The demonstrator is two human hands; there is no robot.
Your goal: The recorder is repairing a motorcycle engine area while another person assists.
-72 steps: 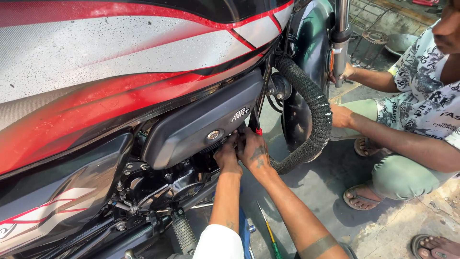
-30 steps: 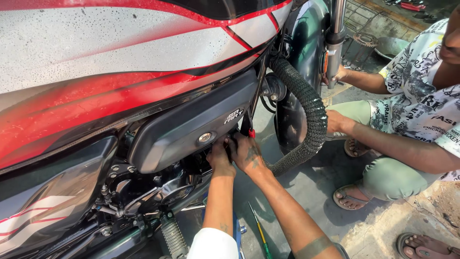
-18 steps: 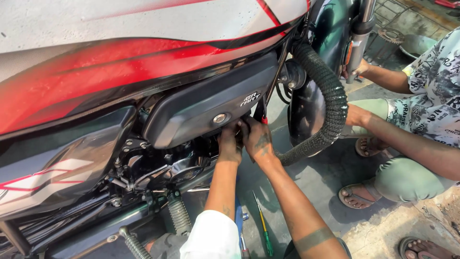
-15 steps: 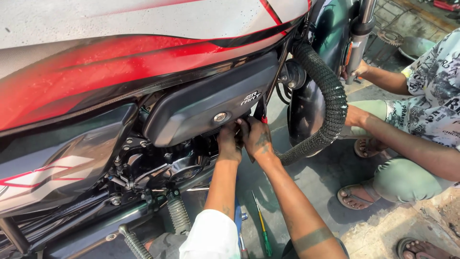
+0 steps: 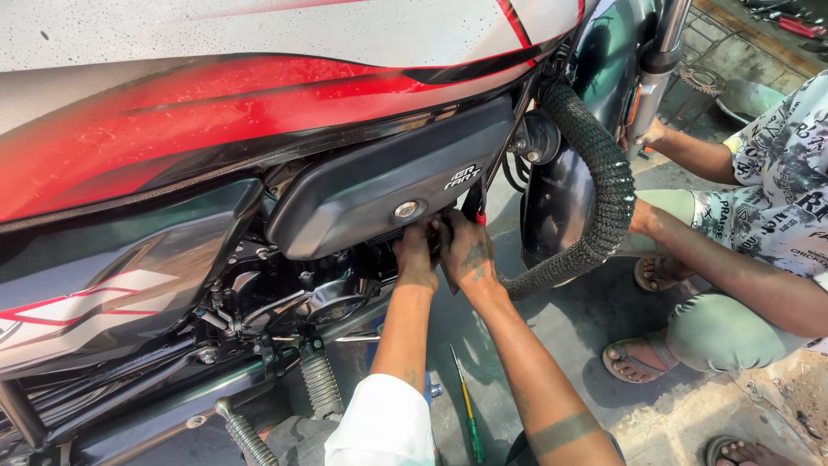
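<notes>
Both my hands are tucked under the lower edge of a dark grey side cover on a red, white and black motorcycle. My left hand has its fingers curled against the parts just below the cover's round fastener; what they grip is hidden. Beside it, my right hand is closed around a slim dark tool with a red end that points up beside the cover.
Another person crouches at the right, one hand on the front fork and the other at the front tyre. A green-and-yellow screwdriver lies on the wet concrete. A sprocket and pan sit at top right.
My view has swung a little over the motorcycle. Both hands have stayed at the same spot under the side cover, and the other person's hands remain at the front wheel.
</notes>
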